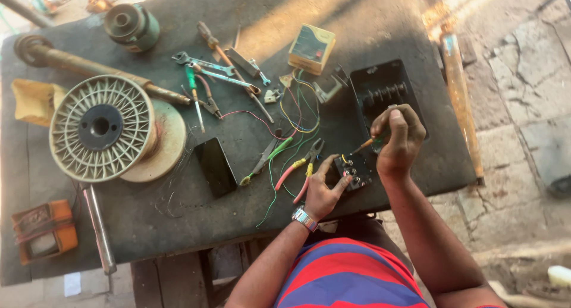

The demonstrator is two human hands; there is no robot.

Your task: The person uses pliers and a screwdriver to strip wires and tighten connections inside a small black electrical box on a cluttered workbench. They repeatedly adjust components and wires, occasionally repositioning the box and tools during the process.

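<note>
Head view: black box, open, beside right hand with screwdriver.

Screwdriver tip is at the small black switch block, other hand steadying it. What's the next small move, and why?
Probably seat the tip squarely in a terminal screw before turning: the right hand holds the screwdriver slanted onto the switch block, which only the left hand pins to the table.

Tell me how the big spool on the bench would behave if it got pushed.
The spool lies flat on a wide flange, so it would probably slide, not roll or tip. Its ribbed flanges look like stiff moulded plastic, likely rigid and light for its size. The rusty shaft touches or passes behind its top edge and may block a push that way.
</note>
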